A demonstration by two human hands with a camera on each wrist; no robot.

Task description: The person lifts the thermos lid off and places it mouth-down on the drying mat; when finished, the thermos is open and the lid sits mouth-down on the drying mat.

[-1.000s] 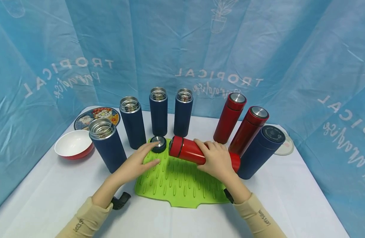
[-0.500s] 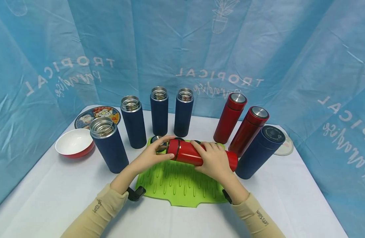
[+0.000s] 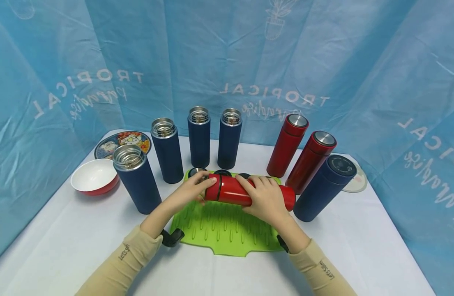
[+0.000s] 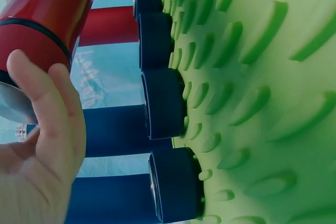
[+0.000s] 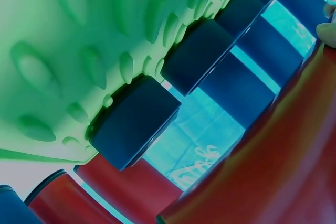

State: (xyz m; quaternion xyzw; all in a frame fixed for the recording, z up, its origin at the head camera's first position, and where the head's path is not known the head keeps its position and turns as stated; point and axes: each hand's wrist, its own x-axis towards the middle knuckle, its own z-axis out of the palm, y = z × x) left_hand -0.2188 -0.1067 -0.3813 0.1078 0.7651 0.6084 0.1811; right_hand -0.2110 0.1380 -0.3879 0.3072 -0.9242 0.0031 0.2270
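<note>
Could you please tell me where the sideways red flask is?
In the head view, the red flask is at centre above the green mat, its capped end in the left hand, its body in the right hand.

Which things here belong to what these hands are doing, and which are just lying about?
Likely in the job:
held red thermos flask
green mat
loose navy lids
open navy flasks
standing red flasks
rightmost navy flask

Apparently lying about:
red-white bowl
patterned plate or placemat
pale round mat

Left hand (image 3: 190, 190) and right hand (image 3: 266, 199) bare. Beige left sleeve (image 3: 117, 267), lower left of frame; beige right sleeve (image 3: 321, 267), lower right. Dark lettering (image 3: 327, 270) on both, right reading "Let's Slim". Black fitting (image 3: 173, 238) beside each wrist.
</note>
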